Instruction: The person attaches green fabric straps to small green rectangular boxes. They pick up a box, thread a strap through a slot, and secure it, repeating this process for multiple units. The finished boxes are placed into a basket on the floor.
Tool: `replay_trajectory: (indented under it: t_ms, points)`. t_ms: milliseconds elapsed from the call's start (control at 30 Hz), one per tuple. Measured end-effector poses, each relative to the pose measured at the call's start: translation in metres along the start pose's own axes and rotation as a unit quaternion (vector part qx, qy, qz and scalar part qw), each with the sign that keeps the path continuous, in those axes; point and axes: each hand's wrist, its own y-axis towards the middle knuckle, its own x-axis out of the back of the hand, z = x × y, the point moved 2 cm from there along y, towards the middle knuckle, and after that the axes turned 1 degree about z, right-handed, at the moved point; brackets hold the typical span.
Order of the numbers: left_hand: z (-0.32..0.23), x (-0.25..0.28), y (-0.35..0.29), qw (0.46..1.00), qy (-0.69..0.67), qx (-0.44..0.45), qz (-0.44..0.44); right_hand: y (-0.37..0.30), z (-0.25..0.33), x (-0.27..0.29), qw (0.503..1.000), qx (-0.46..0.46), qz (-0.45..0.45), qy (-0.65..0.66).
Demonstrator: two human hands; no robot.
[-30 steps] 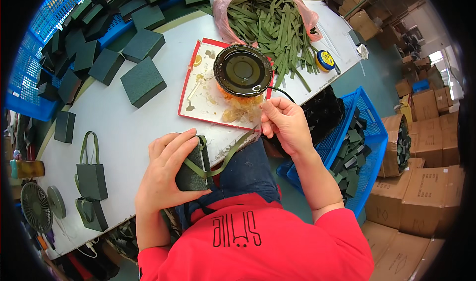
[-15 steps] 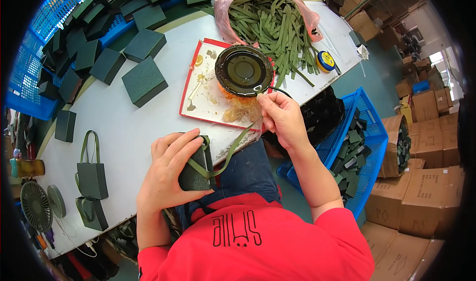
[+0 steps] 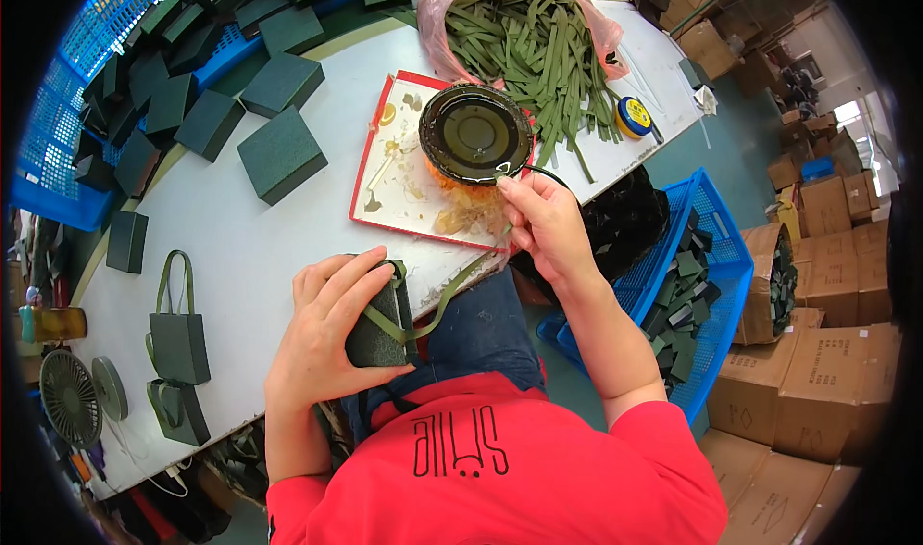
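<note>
My left hand [image 3: 332,319] is closed around a small dark green box [image 3: 380,329] at the table's near edge, above my lap. A flat green ribbon [image 3: 444,305] runs from the box in a loose curve to my right hand [image 3: 543,220]. The fingers of that hand pinch the ribbon's free end at the near right rim of a round black pot [image 3: 476,134]. Dark, shiny liquid fills the pot, and amber drips hang down its outside. Under it lies a white tray with a red rim [image 3: 361,175], spotted with dried amber residue.
A pink plastic bag [image 3: 437,26] spills cut green ribbons [image 3: 538,55]. Dark green boxes [image 3: 282,156] lie at the left, beside a blue crate [image 3: 48,194]. Boxes with ribbon handles [image 3: 180,346] stand near a fan [image 3: 70,399]. Right: a round tin [image 3: 634,117], a blue crate [image 3: 721,257] and cartons [image 3: 827,377].
The pinched ribbon end has moved up slightly at the pot's rim, with my right hand. My left hand and the box stay in place.
</note>
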Motion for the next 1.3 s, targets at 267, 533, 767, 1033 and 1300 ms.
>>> replay_trajectory:
  t_ms: [267, 533, 767, 1033, 1300]
  points:
    - [0.004, 0.002, -0.003, 1.0, -0.008, -0.001, -0.019, -0.02, 0.002, -0.006, 1.0, -0.006, 0.009, 0.017]
    - [0.007, 0.005, 0.0, 0.989, -0.143, -0.022, -0.029, -0.064, 0.01, -0.035, 0.974, -0.093, 0.189, -0.082]
    - [0.004, 0.002, 0.004, 0.985, -0.168, -0.043, -0.025, -0.062, 0.001, -0.059, 0.957, -0.129, 0.233, -0.11]
    - [0.001, 0.004, 0.005, 0.983, -0.174, -0.052, -0.013, -0.055, -0.005, -0.059, 0.951, -0.118, 0.25, -0.136]
    - [0.0, 0.005, 0.005, 0.99, -0.122, -0.065, 0.016, -0.051, -0.009, -0.059, 0.939, -0.099, 0.271, -0.189]
